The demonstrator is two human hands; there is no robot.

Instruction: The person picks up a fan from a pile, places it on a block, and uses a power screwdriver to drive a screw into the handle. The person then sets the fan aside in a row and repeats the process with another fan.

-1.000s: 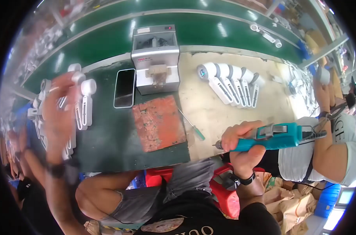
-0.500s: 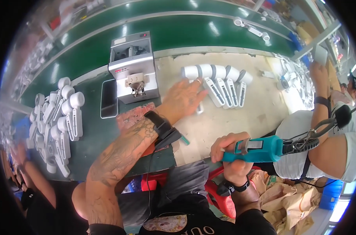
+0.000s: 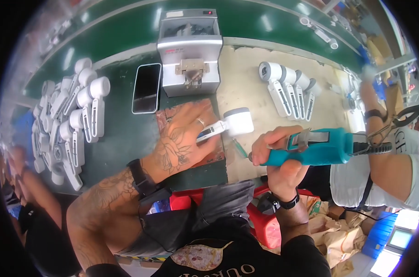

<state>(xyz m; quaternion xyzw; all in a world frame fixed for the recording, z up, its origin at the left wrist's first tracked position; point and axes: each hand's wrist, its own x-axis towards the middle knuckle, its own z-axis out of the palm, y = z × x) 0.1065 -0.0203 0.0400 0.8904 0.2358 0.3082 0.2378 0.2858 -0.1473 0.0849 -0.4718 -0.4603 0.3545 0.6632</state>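
Note:
My left hand (image 3: 184, 141) is closed around the slotted handle of a white device with a drum-shaped head (image 3: 239, 122), holding it over a reddish patterned mat (image 3: 214, 156). The head has a grey rim and points away to the right. In my right hand (image 3: 285, 168) is a teal electric screwdriver (image 3: 332, 147), lying level with its cable end to the right and its tip toward the left. A thin green stick (image 3: 240, 148) lies on the table between the two hands.
A grey screw feeder (image 3: 191, 48) stands behind the mat, beside a phone (image 3: 146, 87). Similar white devices form a row (image 3: 288, 94) at right and a heap (image 3: 64, 124) at left. A co-worker's arm (image 3: 373, 99) reaches in at right; another person (image 3: 38, 203) sits at left.
My left hand has moved from the row of white devices down to the mat, bringing one device with it. The screwdriver stays in my right hand, and the whole view has shifted.

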